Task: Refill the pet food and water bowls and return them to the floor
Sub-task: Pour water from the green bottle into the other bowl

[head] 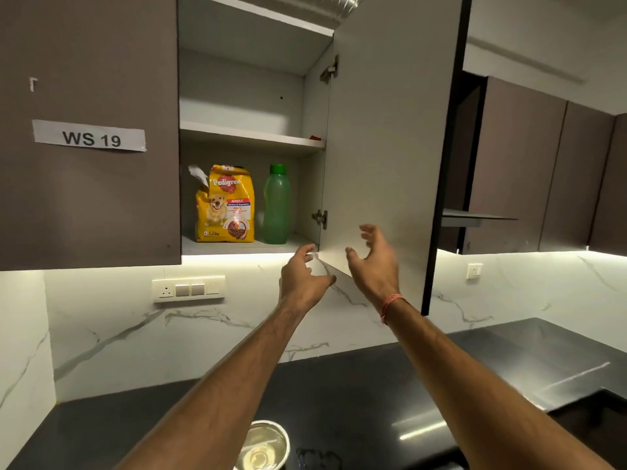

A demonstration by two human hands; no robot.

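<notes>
A yellow Pedigree dog food bag [226, 205] stands on the bottom shelf of the open wall cabinet, its top torn open. To its right stands a green water bottle [277, 205] with a green cap. My left hand [303, 276] is raised just below the cabinet's bottom edge, fingers apart, holding nothing. My right hand [373, 259] is up in front of the open cabinet door [390, 130], fingers spread and empty. A steel bowl [263, 446] sits on the black counter at the bottom edge, partly hidden by my left forearm.
The cabinet door swings out to the right. The upper shelf [251, 135] holds a small red item at its right end. A closed door on the left bears a "WS 19" label [90, 137]. A switch panel [188, 288] sits on the marble backsplash above the black counter [373, 385].
</notes>
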